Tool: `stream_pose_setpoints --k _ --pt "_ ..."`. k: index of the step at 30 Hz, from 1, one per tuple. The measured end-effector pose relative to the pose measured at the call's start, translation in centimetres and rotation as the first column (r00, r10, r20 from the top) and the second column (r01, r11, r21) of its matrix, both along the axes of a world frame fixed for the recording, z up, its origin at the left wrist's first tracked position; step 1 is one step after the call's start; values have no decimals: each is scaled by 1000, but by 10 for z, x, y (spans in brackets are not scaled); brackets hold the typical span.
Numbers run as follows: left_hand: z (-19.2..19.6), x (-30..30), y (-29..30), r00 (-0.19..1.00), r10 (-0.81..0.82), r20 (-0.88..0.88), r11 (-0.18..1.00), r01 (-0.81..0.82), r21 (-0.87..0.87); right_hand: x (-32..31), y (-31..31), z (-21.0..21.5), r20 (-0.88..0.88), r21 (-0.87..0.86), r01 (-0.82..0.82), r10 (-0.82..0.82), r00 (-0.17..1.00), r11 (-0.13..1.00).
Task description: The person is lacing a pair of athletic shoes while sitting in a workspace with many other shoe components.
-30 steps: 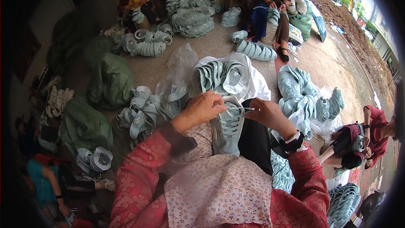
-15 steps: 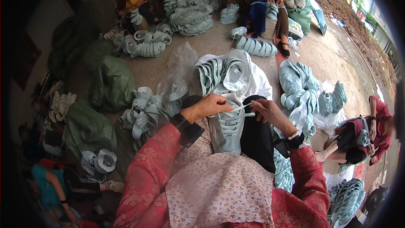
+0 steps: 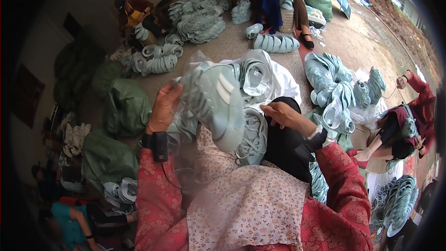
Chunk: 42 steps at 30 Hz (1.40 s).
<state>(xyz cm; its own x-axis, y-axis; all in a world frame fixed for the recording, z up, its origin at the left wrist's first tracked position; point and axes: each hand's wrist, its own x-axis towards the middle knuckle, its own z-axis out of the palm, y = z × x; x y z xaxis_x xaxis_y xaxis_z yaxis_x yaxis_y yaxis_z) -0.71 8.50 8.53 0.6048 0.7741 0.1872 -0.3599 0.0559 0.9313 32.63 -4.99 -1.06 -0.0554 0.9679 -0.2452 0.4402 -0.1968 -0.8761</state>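
Raised in front of me is a pale blue-green sneaker upper (image 3: 209,97), laced and with white stripes on its side, its toe pointing down towards me. My left hand (image 3: 163,104) grips it by the heel end, with the thumb on top and the other fingers partly hidden. A second upper of the same colour (image 3: 253,142) rests on my lap, partly covered by the raised one. Just right of its opening is my right hand (image 3: 285,117), fingers loosely bent and apart, holding nothing I can see. Whether a fingertip touches that upper is unclear.
Beyond my knees, more uppers (image 3: 256,75) lie on a white plastic bag (image 3: 284,83). Heaped uppers (image 3: 327,80) stand to the right, near a seated person in red (image 3: 420,102). Green sacks (image 3: 125,102) stand left. Other people sit at the back among piled uppers (image 3: 200,24).
Both hands were pulling a white lace on an upper on my lap. Now my left hand holds an upper raised to the left; my right hand has let go of the lace.
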Motion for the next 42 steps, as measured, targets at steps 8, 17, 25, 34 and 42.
stream_pose_setpoints --k 8,17,25,34,42 --pt "-17 18 -20 949 -10 -315 992 50 119 -4 14 -7 -149 -156 -19 -4 989 988" --pt "-66 123 -48 639 -61 -767 854 431 291 22 5 -3 -175 -191 -20 -14 985 981" --pt "-58 126 -51 344 341 -875 666 569 483 15 -2 -41 -210 -106 -75 51 976 992" --pt "-52 116 -49 367 84 -926 735 605 306 16 -7 -38 -390 -144 -149 82 917 978" --pt "-47 101 -53 517 -259 -816 870 491 35 13 -6 -23 -293 -116 -36 1 956 993"
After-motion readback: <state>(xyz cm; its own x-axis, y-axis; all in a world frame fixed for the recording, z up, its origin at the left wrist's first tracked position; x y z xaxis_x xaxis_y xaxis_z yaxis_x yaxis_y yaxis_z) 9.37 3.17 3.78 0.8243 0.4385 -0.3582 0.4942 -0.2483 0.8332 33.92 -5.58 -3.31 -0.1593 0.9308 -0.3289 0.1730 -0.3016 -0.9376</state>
